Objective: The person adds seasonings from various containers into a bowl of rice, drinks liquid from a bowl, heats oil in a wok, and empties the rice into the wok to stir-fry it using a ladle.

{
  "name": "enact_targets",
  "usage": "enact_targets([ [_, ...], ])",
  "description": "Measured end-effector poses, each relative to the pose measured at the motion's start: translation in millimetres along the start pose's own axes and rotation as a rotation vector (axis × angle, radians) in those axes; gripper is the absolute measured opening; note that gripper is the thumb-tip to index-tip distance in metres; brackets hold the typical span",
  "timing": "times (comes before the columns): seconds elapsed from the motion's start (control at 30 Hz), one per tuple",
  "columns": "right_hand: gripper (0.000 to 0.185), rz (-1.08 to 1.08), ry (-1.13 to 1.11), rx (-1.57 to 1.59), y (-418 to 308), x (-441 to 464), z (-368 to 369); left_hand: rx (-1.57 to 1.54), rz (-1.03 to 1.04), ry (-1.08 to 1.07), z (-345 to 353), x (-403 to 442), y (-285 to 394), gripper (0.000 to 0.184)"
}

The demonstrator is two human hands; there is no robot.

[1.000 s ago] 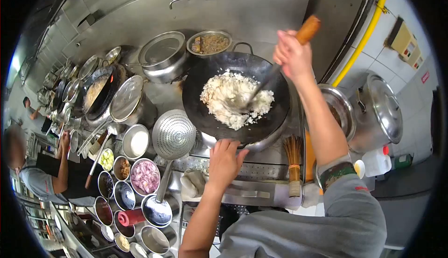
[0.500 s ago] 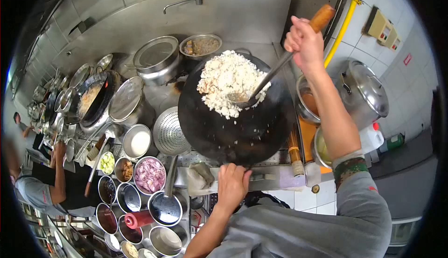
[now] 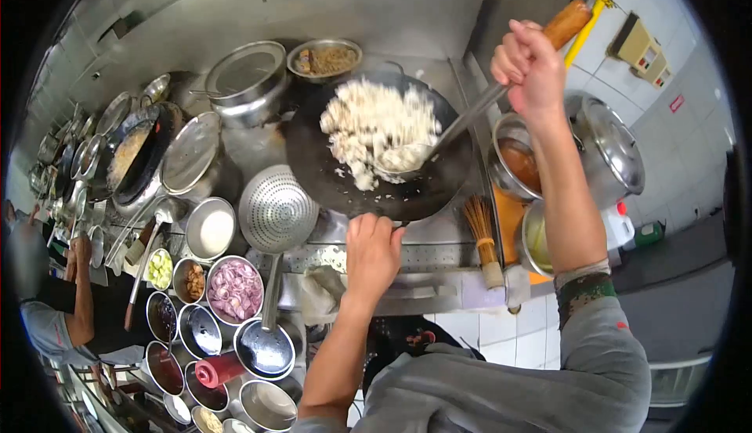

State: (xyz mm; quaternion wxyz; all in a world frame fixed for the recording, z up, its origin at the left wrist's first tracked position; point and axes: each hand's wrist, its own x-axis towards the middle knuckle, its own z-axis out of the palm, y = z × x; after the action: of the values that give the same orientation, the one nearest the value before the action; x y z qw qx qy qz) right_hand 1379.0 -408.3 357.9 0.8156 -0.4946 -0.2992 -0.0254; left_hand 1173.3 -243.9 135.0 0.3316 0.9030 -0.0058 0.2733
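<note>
A dark wok (image 3: 313,147) holds a loose heap of white rice (image 3: 380,120), slightly blurred. My right hand (image 3: 533,69) is wrapped round the handle of a long ladle (image 3: 470,113), just below its wooden end; the bowl of the ladle rests in the rice. At the wok's near rim is my left hand (image 3: 374,253), its fingers curled over the edge, where a handle or cloth is mostly hidden. Left of the wok lies a perforated strainer (image 3: 278,210). A bamboo brush (image 3: 482,233) stands to the right, near the counter's front edge.
Bowls of chopped onion (image 3: 235,290), white powder, sauces and a red bottle (image 3: 219,370) crowd the lower left. Behind are a lidded pot (image 3: 247,73) and a bowl of food (image 3: 325,60). Large pots (image 3: 615,147) stand right. At far left, a co-worker's arm (image 3: 82,300) shows.
The wok tipped up toward the near side, then came back down and the rice shifted within it. My right hand has moved right and slightly down with the ladle.
</note>
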Motion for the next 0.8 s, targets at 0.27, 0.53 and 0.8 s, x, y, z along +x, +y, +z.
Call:
enact_targets([
  [0.27,0.033,0.049,-0.131,0.047,85.7,32.9,-28.3,0.147,-0.02,-0.1,36.2,28.5,-23.5,0.018],
  [0.53,0.04,0.154,0.117,0.146,104.2,72.1,-33.8,0.153,-0.048,-0.176,29.6,30.9,-20.9,0.024],
  [0.8,0.027,0.25,0.223,-0.132,27.9,72.1,10.4,-0.018,-0.007,-0.042,6.7,24.4,37.0,0.015],
])
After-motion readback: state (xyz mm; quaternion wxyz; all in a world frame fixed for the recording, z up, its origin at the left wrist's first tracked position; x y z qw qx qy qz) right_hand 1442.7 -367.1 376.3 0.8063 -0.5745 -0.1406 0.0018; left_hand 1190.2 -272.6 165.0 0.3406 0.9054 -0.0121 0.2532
